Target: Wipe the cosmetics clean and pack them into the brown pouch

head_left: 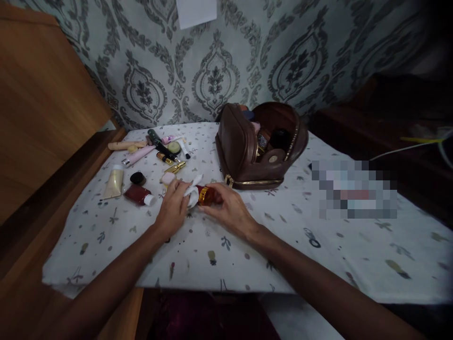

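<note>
Between my hands, just above the white patterned tablecloth, lies a small red bottle [204, 195] with a gold band, on its side. My right hand [226, 208] has its fingers closed round the bottle's right end. A crumpled white tissue [193, 194] is gripped in my left hand [173, 208] and pressed against the left end of the bottle. My fingers hide part of both. Close to my left hand are a pale pink oval item [168, 178], a gold tube [175, 167] and a dark red bottle with a white cap [138, 194].
An unzipped brown leather bag [244, 151] with several items inside stands behind my hands. At the left lie a cream tube [113, 182], a round black item [138, 178] and several cosmetics. A blurred-out item [354, 189] lies right. A wooden panel [46, 104] borders the left side.
</note>
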